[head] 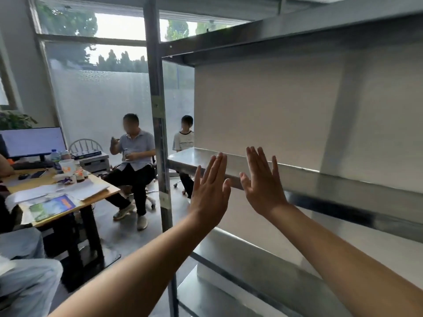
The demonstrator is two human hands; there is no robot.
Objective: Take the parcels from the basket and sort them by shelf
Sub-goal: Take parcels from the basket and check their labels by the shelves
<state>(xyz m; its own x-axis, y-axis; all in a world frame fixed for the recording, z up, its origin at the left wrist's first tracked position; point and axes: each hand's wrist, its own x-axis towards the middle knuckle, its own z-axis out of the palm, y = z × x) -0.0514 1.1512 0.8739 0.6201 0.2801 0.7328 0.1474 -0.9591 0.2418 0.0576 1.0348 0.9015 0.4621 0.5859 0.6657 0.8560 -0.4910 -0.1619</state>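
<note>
The metal shelf (pixel 325 179) stood directly ahead, its middle board level with the raised hands. Before its front edge the left hand (pixel 209 193) and right hand (pixel 263 186) were held up side by side, apart, each grip flat with fingers straight. Left of the upright post (pixel 158 106), a person in a grey shirt (pixel 137 147) sat by a cluttered worktop (pixel 103 195).

Daylight fills a tall frosted window (pixel 103 92); a wooden desk (pixel 112 191) with a monitor (pixel 34 141) stands on a grey floor (pixel 119 236).
</note>
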